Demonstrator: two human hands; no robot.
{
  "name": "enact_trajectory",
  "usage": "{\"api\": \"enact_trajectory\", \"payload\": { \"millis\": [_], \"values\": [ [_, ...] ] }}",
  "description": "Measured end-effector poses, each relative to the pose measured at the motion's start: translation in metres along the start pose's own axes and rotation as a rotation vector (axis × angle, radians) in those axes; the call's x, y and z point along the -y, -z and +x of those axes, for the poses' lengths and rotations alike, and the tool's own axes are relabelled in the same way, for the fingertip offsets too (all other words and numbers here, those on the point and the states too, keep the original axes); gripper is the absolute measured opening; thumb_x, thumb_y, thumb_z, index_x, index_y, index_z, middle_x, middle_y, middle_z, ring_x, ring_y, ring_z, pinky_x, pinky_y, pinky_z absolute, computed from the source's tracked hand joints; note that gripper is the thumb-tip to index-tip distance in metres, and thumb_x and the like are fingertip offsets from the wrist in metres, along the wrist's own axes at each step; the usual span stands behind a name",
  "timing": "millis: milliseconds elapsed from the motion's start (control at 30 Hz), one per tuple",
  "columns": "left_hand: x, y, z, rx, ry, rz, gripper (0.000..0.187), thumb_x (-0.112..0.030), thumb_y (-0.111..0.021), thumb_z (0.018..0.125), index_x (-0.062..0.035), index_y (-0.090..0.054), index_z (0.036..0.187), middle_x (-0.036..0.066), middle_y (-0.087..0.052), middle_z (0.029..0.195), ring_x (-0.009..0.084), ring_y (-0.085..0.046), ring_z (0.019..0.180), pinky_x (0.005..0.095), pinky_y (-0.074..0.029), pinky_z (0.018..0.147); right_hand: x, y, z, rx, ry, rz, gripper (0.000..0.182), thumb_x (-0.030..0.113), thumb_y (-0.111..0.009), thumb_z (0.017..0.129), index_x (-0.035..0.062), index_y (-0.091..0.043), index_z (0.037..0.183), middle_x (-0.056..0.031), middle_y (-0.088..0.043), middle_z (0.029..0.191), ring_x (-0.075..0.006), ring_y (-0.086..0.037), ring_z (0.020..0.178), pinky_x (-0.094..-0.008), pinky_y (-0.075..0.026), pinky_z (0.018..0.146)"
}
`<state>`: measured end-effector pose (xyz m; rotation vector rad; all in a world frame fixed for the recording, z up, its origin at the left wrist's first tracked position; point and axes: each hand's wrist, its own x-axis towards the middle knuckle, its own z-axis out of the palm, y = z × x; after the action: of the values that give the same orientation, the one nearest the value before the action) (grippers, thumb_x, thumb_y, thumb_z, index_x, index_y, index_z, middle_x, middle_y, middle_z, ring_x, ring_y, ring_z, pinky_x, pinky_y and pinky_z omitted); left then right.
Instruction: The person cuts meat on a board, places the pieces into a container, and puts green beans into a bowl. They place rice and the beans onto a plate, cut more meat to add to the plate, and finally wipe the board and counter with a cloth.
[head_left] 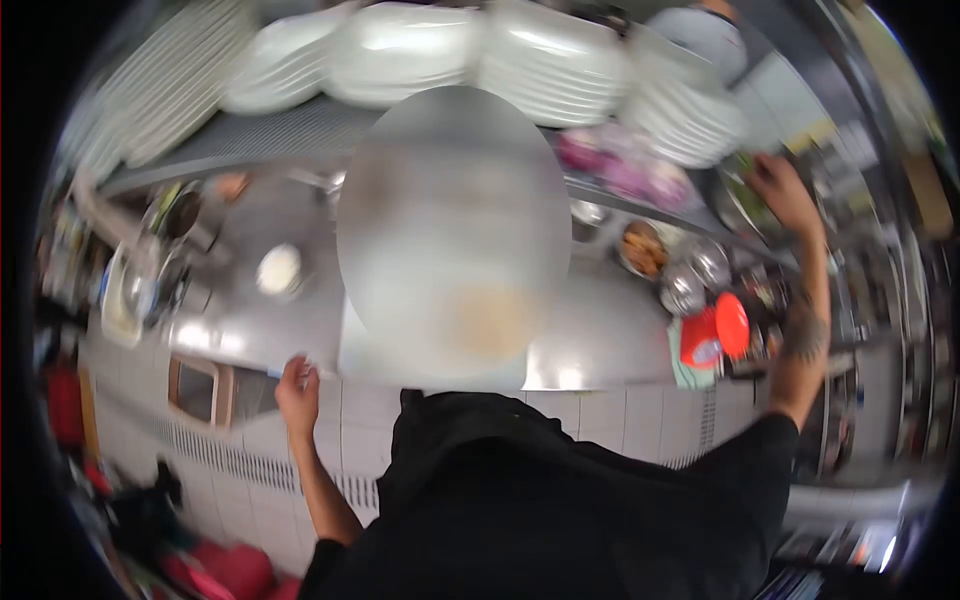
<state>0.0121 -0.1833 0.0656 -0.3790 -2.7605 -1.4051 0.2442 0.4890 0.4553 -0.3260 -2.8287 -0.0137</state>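
My right hand [785, 195] reaches far out to the right, over a metal bowl [738, 208] with green leaves [745, 170] in it. Its fingers are bent down and drawn together at the leaves; what is between them is too blurred to see. Low on the left, my left hand [298, 392] is beside the front edge of the steel counter [240, 320], fingers curled together. A pale spot shows at its fingertips, but I cannot make out what it is. A large blurred oval hides the middle of the counter.
Stacked white plates [400, 55] line the shelf at the back. Purple-and-white bundles [630, 170] lie on it. To the right are a bowl of brown pieces [643, 250], metal containers [685, 290] and a red container [700, 340]. A round white item [279, 270] sits left.
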Motion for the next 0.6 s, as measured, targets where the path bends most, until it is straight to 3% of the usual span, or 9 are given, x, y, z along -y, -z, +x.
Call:
{"api": "enact_trajectory", "payload": {
  "millis": [33, 100, 133, 200, 333, 400, 467, 600],
  "values": [
    [0.001, -0.005, 0.0, 0.031, -0.001, -0.025, 0.03, -0.01, -0.067, 0.087, 0.0015, -0.064, 0.114, 0.014, -0.071, 0.094, 0.0216, -0.068, 0.084, 0.0326, -0.054, 0.074, -0.007, 0.004, 0.0, -0.021, -0.062, 0.004, 0.024, 0.019, -0.062, 0.089, -0.0018, -0.051, 0.085, -0.0123, -0.044, 0.066, -0.0177, -0.04, 0.065, -0.0368, -0.037, 0.06],
    [-0.005, -0.009, -0.004, 0.089, 0.021, -0.039, 0.029, -0.011, -0.066, 0.087, 0.0019, -0.064, 0.113, 0.014, -0.071, 0.092, 0.0206, -0.068, 0.083, 0.0327, -0.054, 0.074, 0.018, 0.014, -0.016, -0.241, -0.276, 0.212, 0.019, 0.019, -0.064, 0.093, 0.0005, -0.06, 0.092, -0.0031, -0.056, 0.07, -0.0101, -0.045, 0.064, -0.0285, -0.039, 0.058],
    [-0.012, -0.01, -0.009, 0.113, 0.04, -0.035, 0.029, -0.011, -0.066, 0.087, 0.0021, -0.064, 0.113, 0.014, -0.071, 0.092, 0.0202, -0.069, 0.083, 0.0329, -0.054, 0.074, 0.029, 0.012, -0.033, -0.254, -0.326, 0.193, 0.019, 0.019, -0.064, 0.093, 0.0005, -0.06, 0.092, -0.0031, -0.056, 0.07, -0.0101, -0.045, 0.064, -0.0285, -0.039, 0.058],
    [-0.015, -0.013, -0.017, 0.151, 0.002, 0.012, 0.028, -0.01, -0.065, 0.088, 0.0026, -0.064, 0.112, 0.015, -0.071, 0.092, 0.02, -0.069, 0.082, 0.0327, -0.054, 0.073, 0.052, 0.006, -0.068, -0.539, -0.432, 0.674, 0.015, 0.017, -0.064, 0.094, 0.0022, -0.065, 0.097, 0.0014, -0.064, 0.079, -0.0052, -0.049, 0.063, -0.0225, -0.039, 0.056],
    [-0.013, -0.032, -0.022, 0.225, -0.003, 0.058, 0.025, -0.008, -0.064, 0.088, 0.0024, -0.064, 0.111, 0.013, -0.071, 0.091, 0.0179, -0.068, 0.081, 0.0309, -0.054, 0.074, 0.085, -0.031, -0.125, -0.557, -0.539, 0.911, 0.015, 0.016, -0.065, 0.094, 0.0024, -0.065, 0.1, -0.0012, -0.067, 0.082, -0.0048, -0.053, 0.059, -0.0196, -0.038, 0.05],
    [-0.002, -0.042, -0.025, 0.288, 0.022, -0.142, 0.024, -0.009, -0.064, 0.089, 0.0026, -0.064, 0.11, 0.011, -0.071, 0.093, 0.0154, -0.067, 0.082, 0.0291, -0.053, 0.074, 0.096, -0.057, -0.134, -0.519, -0.581, 1.195, 0.012, 0.012, -0.063, 0.095, 0.0007, -0.064, 0.1, -0.0028, -0.066, 0.08, -0.0049, -0.051, 0.057, -0.0197, -0.039, 0.049],
    [-0.038, -0.056, -0.021, 0.366, 0.022, -0.164, 0.022, -0.009, -0.064, 0.092, 0.0036, -0.064, 0.109, 0.009, -0.07, 0.092, 0.0137, -0.064, 0.082, 0.0269, -0.052, 0.073, 0.102, -0.087, -0.147, -0.353, -0.61, 1.37, 0.011, 0.008, -0.06, 0.096, -0.0006, -0.063, 0.102, -0.0044, -0.065, 0.08, -0.0061, -0.051, 0.057, -0.0208, -0.041, 0.048],
    [-0.106, -0.087, -0.022, 0.576, -0.012, -0.183, 0.025, -0.013, -0.064, 0.093, 0.0007, -0.064, 0.113, 0.01, -0.071, 0.098, 0.014, -0.066, 0.087, 0.028, -0.052, 0.074, 0.098, -0.135, -0.163, -0.297, -0.72, 1.391, 0.01, 0.008, -0.061, 0.094, -0.0001, -0.063, 0.1, -0.0048, -0.065, 0.082, -0.0075, -0.052, 0.053, -0.0214, -0.041, 0.046]
  ]
}}
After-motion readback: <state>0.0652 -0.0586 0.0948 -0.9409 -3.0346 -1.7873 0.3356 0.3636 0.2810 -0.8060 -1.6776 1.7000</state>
